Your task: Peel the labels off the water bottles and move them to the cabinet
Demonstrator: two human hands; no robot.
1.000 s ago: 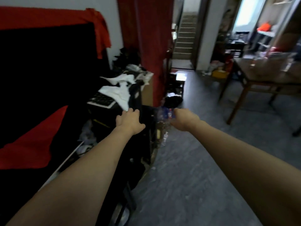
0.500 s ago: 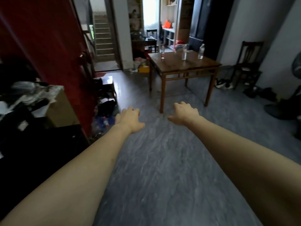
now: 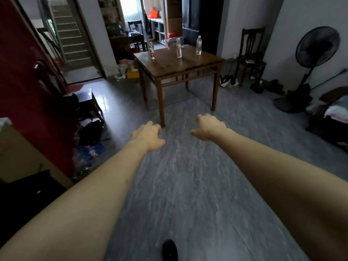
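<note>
Both the left hand (image 3: pixel 147 136) and right hand (image 3: pixel 209 125) hang loosely curled and hold nothing, while three upright bottles (image 3: pixel 198 45) stand on the wooden table (image 3: pixel 188 65) well ahead, probably nearer the right hand.

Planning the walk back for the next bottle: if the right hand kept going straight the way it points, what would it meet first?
Probably the wooden table; the right hand is empty, with bare floor between, though depth is unclear.
</note>
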